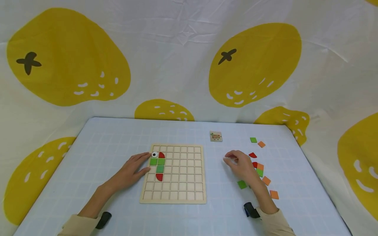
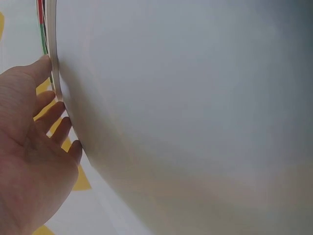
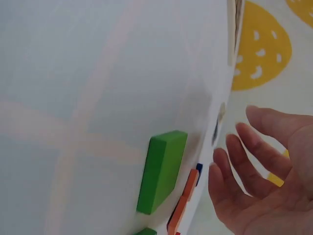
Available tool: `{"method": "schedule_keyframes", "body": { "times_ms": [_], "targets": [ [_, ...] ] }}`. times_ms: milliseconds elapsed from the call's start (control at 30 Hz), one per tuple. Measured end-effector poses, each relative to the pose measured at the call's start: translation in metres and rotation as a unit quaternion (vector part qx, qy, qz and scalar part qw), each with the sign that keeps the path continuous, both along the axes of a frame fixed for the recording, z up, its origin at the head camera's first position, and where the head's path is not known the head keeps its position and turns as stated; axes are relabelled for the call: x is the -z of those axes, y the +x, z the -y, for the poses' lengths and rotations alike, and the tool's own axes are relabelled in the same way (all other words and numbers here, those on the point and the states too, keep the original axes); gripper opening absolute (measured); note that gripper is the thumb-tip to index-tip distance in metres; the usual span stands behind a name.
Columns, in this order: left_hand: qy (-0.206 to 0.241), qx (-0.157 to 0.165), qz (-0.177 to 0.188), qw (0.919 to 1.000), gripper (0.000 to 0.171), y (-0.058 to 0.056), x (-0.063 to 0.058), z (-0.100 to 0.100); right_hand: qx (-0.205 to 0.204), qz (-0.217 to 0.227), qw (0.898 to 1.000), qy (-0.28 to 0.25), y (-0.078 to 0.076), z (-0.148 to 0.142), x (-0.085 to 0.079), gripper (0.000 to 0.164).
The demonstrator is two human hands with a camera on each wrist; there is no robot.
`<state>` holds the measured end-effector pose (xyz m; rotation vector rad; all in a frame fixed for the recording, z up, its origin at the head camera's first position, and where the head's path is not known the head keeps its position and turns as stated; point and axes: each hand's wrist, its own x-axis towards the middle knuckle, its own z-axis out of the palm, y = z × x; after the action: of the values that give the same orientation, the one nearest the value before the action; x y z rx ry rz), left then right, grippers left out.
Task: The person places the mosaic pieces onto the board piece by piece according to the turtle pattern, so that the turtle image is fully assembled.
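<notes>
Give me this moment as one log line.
left hand: touching board | right hand: empty, near loose tiles | board: partly filled

Plain beige sleeves (image 1: 79, 225); small black rounded wrist cameras (image 1: 104, 220), one per side.

Grid board (image 1: 180, 186) on table (image 1: 224, 213), placed tiles (image 1: 160, 161) in its far-left part — loose tiles (image 1: 260, 167) right, card (image 1: 216, 136) far, between board and loose tiles.
</notes>
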<state>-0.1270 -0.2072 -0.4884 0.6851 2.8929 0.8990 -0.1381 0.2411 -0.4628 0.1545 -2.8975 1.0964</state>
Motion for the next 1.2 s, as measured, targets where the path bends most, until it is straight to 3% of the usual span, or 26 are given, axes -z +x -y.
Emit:
{"method": "schedule_keyframes", "body": {
  "times_ms": [367, 533, 1033, 1200],
  "targets": [
    [-0.001, -0.001, 0.007, 1.0, 0.061, 0.0, 0.002, -0.001, 0.008, -0.006, 1.0, 0.003, -0.002, -0.03, 0.004, 0.017],
    [-0.002, 0.0, 0.002, 1.0, 0.061, 0.001, 0.001, -0.001, -0.008, -0.02, 1.0, -0.001, 0.0, -0.038, 0.005, 0.019],
    [-0.006, -0.007, 0.008, 0.9999, 0.062, 0.001, 0.0, -0.002, -0.026, -0.03, 0.999, 0.035, -0.001, -0.04, 0.004, 0.018],
    [-0.006, -0.009, 0.004, 0.9999, 0.062, 0.002, -0.001, -0.002, -0.02, -0.007, 0.999, 0.036, -0.002, -0.039, 0.002, 0.02]
  ]
}}
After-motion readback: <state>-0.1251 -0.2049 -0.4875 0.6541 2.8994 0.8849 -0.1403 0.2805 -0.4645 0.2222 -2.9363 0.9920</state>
